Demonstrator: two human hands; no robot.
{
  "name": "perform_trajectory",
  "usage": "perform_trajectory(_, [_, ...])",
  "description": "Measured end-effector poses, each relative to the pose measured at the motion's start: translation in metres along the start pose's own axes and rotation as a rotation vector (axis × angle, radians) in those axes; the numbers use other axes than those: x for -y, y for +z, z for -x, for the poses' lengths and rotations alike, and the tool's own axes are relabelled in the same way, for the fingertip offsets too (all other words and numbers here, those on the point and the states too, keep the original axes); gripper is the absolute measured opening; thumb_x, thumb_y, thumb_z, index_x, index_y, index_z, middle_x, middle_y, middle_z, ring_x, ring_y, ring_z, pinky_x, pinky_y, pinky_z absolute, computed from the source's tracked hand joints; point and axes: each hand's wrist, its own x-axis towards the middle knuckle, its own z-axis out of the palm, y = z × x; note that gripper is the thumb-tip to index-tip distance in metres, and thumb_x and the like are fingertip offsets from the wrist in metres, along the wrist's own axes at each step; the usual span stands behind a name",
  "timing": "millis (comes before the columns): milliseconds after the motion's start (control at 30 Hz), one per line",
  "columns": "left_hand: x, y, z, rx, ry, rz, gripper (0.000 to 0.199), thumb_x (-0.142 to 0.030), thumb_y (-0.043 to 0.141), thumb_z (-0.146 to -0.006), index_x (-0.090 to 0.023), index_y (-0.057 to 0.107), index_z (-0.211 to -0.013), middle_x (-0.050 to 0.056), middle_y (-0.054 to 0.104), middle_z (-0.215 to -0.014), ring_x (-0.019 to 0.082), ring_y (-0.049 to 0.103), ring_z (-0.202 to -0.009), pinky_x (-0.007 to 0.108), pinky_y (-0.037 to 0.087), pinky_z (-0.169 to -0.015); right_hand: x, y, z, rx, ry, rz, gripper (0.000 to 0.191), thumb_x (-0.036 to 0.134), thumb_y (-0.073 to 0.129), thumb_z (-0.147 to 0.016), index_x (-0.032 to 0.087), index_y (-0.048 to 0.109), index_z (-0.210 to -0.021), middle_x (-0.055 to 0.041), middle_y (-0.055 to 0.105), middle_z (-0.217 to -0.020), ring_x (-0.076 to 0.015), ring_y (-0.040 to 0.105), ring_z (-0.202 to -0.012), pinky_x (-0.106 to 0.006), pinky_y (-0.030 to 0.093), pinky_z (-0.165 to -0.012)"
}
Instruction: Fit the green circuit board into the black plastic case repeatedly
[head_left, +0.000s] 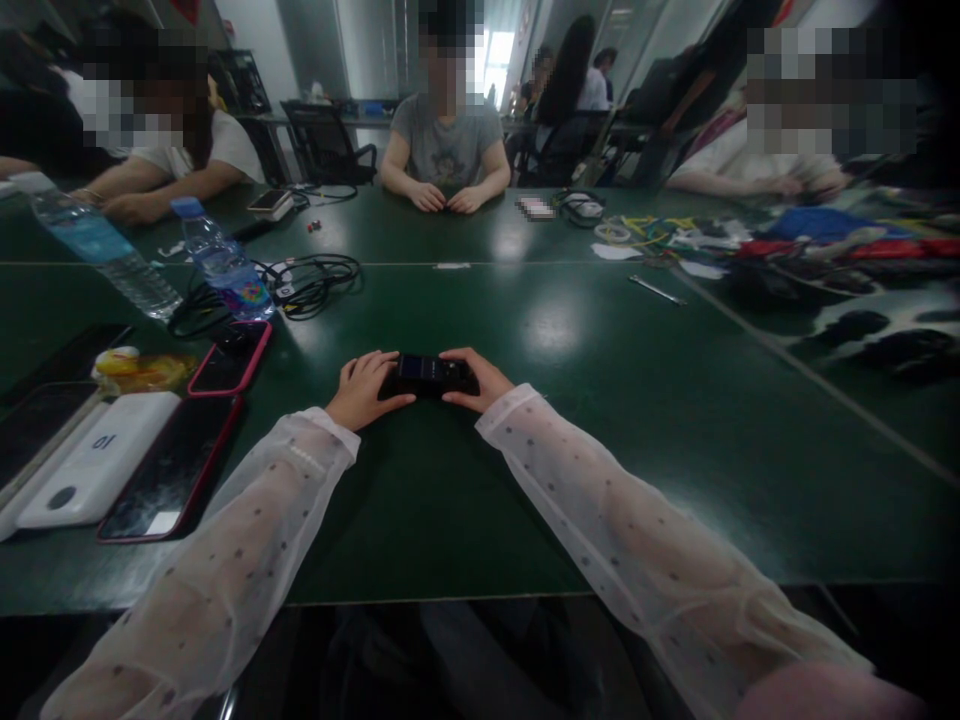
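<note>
Nearest you, on the green table [442, 510], a dark phone with a red edge [169, 475] lay left of your forearms, beside a white slab [101, 460] bearing a dark mark that looked like "10" or "01"; its orientation left that uncertain.

Beyond them, your left hand [365, 390] and right hand [478, 380] held a small black device [421, 372] between them, in front of you at the table. Each pinched one end, thumb along the near side and fingers curled around the far side. Whether its underside touched the surface, you could not tell. The step in hand looked like steadying or handling it with both hands; any lift or turn from there would have called for even pressure and both ends moving together. Its face showed marks too small to read.

A pink-edged phone [231, 358] lay off to the left. Farther out, a blue-capped bottle [225, 265] had a colourful label, and a larger bottle [105, 250] a blue one, neither legible. Black cables [319, 285] coiled beside the blue-capped bottle. At the far side sat a person in a grey shirt [448, 140], hands close together.
</note>
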Motion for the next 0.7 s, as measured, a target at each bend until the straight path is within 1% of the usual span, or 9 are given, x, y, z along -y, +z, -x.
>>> perform_trajectory(200, [0.0008, 0.0011, 0.0000, -0.007, -0.003, 0.012, 0.060, -0.060, 0.058, -0.082, -0.027, 0.049, -0.132, 0.009, 0.046, -0.146, 0.034, 0.035, -0.136, 0.054, 0.024, -0.109, 0.0001, 0.0005, 0.0006, 0.011, 0.041, 0.021, 0.064, 0.027, 0.075, -0.073, 0.030, 0.042, -0.127, -0.0080, 0.057, -0.127, -0.0288, 0.057, -0.117, -0.052, 0.048, -0.097])
perform_trajectory(433, [0.0007, 0.0009, 0.0001, -0.006, 0.005, 0.002, 0.061, -0.060, 0.058, -0.083, -0.025, 0.049, -0.132, 0.010, 0.046, -0.146, 0.033, 0.035, -0.136, 0.054, 0.025, -0.108, -0.0004, 0.0010, -0.0001, 0.009, 0.010, 0.039, 0.065, 0.026, 0.076, -0.072, 0.029, 0.041, -0.128, -0.0094, 0.057, -0.126, -0.0296, 0.056, -0.119, -0.052, 0.047, -0.098])
perform_trajectory(700, [0.0003, 0.0010, 0.0000, -0.009, -0.001, 0.004, 0.061, -0.060, 0.059, -0.082, -0.027, 0.048, -0.133, 0.009, 0.046, -0.145, 0.033, 0.035, -0.136, 0.054, 0.025, -0.109, 0.0009, 0.0017, -0.0002, 0.007, 0.023, 0.041, 0.066, 0.025, 0.076, -0.071, 0.031, 0.042, -0.128, -0.0086, 0.057, -0.127, -0.0298, 0.056, -0.120, -0.053, 0.047, -0.098])
